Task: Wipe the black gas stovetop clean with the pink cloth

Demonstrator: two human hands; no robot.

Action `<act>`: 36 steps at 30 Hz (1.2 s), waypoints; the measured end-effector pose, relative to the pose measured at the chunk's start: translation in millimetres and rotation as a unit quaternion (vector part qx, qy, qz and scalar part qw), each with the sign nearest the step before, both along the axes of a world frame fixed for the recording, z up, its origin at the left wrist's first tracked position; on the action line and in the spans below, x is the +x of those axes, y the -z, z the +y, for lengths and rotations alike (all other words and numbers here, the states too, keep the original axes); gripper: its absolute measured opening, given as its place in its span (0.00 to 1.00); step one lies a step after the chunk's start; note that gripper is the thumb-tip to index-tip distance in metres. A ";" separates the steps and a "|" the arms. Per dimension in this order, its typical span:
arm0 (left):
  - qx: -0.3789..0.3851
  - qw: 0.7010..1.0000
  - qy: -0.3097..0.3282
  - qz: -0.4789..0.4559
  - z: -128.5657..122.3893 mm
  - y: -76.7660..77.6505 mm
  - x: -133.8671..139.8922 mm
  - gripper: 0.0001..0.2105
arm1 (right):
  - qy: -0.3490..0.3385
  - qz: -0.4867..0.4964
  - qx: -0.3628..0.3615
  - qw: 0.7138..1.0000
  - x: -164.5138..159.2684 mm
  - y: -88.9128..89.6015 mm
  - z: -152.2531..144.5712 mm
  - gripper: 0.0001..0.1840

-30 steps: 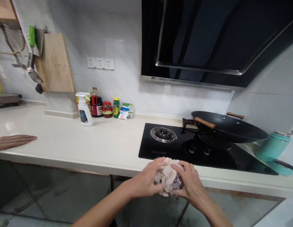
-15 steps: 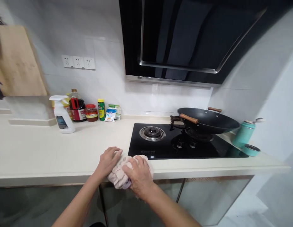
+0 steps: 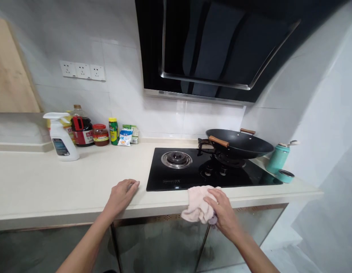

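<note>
My right hand (image 3: 222, 212) grips a crumpled pale pink cloth (image 3: 197, 206) at the counter's front edge, just below the cooktop. The cloth lies partly on the countertop and hangs over the edge. My left hand (image 3: 123, 195) rests on the cream countertop (image 3: 79, 182), left of the cooktop, with nothing in it. Its fingers are loosely bent, some hidden behind the hand, and the thumb points right. Behind both hands is the black glass gas cooktop (image 3: 170, 180).
A black wok (image 3: 241, 146) with wooden handles sits on the right burner. A teal flask (image 3: 278, 159) and its lid (image 3: 285, 176) stand at the right end. Along the back left are a white spray bottle (image 3: 62, 140), a sauce jar (image 3: 100, 135) and packets. A range hood (image 3: 210, 45) overhangs.
My right hand has moved right along the counter edge with the cloth. My left hand has come away from beside the cloth and stays on the countertop. The view has shifted slightly right.
</note>
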State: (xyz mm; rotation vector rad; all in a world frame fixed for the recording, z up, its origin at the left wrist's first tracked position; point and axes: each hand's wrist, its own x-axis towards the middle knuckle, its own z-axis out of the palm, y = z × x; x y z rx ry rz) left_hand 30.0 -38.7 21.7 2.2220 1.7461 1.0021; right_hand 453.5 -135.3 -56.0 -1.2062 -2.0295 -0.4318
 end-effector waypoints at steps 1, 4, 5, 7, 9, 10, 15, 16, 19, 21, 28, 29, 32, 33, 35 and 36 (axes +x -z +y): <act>0.002 1.000 0.003 0.008 -0.1 0.5 0.5 0.23 | 0.007 0.008 -0.014 1.000 15.8 0.1 -3.2 0.23; 0.016 1.000 0.009 0.021 -0.1 3.9 0.8 0.23 | 0.035 0.059 -0.059 0.996 52.3 -3.4 -9.9 0.26; 0.022 0.999 0.012 0.021 0.1 5.5 0.6 0.22 | 0.041 0.089 -0.061 0.993 59.8 -6.6 -10.3 0.25; 0.032 0.999 0.016 0.017 0.7 9.0 0.0 0.22 | 0.040 0.162 -0.036 0.985 65.9 -17.9 -6.9 0.23; 0.040 0.999 0.017 0.011 1.3 12.1 -0.5 0.21 | 0.028 0.223 0.003 0.974 58.1 -35.8 3.0 0.20; 0.044 0.999 0.016 0.009 1.5 13.3 -0.6 0.20 | 0.021 0.243 0.022 0.970 48.7 -46.7 10.6 0.20; 0.055 0.998 0.004 -0.003 -0.5 14.5 -0.2 0.19 | 0.035 0.252 0.001 0.967 -37.5 -95.1 70.0 0.29; 0.057 0.998 0.003 -0.005 -1.3 14.2 -0.1 0.19 | 0.053 0.233 -0.038 0.970 -58.2 -99.7 82.2 0.34; 0.056 0.998 0.004 -0.009 -3.6 14.0 -0.5 0.18 | 0.043 0.086 -0.219 0.971 -115.5 -102.1 107.0 0.42; 0.057 0.998 0.012 -0.008 -3.9 15.1 -1.5 0.18 | 0.006 -0.010 -0.312 0.950 -144.2 -98.6 112.7 0.41; 0.061 0.997 0.046 0.018 -1.3 18.4 -6.1 0.16 | -0.027 -0.025 -0.263 0.964 -146.4 -90.4 117.9 0.13; 0.059 0.997 0.051 0.026 -1.8 18.4 -7.1 0.16 | -0.018 -0.036 -0.256 0.966 -136.5 -90.3 121.1 0.12; 0.058 0.995 0.063 0.056 -4.3 19.7 -12.8 0.14 | 0.042 -0.070 -0.256 0.963 -103.8 -92.1 132.9 0.09; 0.062 0.994 0.066 0.066 -5.2 20.9 -16.3 0.14 | 0.067 -0.073 -0.256 0.962 -93.6 -93.6 136.9 0.09; 0.078 0.991 0.068 0.086 -6.3 24.5 -26.3 0.13 | 0.111 -0.068 -0.249 0.960 -75.7 -97.9 144.1 0.10; 0.088 0.989 0.068 0.098 -6.4 26.7 -33.1 0.13 | 0.131 -0.065 -0.245 0.959 -68.0 -100.2 147.4 0.11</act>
